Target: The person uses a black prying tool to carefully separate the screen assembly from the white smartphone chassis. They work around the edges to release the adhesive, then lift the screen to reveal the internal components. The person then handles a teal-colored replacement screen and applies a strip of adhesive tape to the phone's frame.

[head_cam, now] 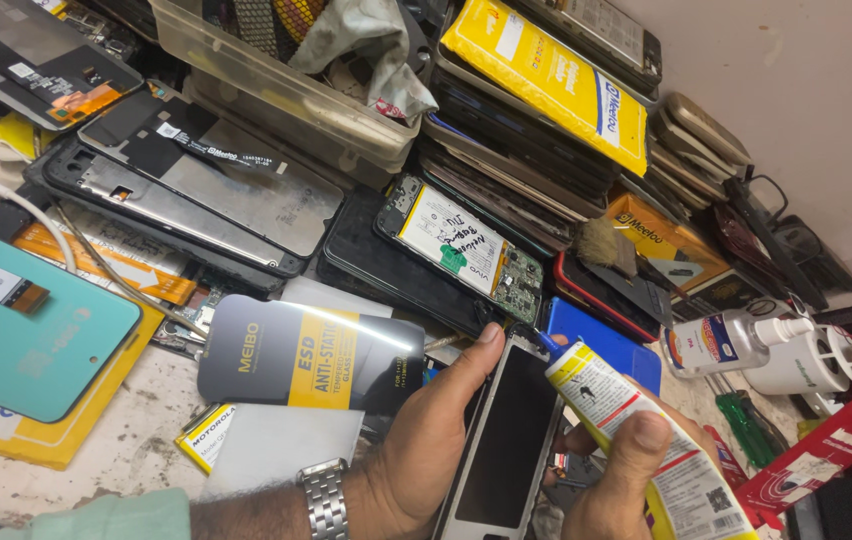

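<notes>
Glue tube (646, 440): yellow-white, blue nozzle, labelled.

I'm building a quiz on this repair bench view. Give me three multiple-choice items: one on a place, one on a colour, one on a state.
1. Where is the glue tube's nozzle?
A. At the top edge of the phone frame
B. In the plastic bin
C. On the white bottle

2. What colour is the panel at far left?
A. Red
B. Teal
C. Black

3. How is the phone frame held?
A. Lying free on the bench
B. Gripped in the left hand
C. Clamped in a vice

Answers: 1 A, the blue tip meets the frame's top edge; 2 B, its surface is teal; 3 B, the left thumb and palm clasp it while the right hand holds the tube.
</notes>
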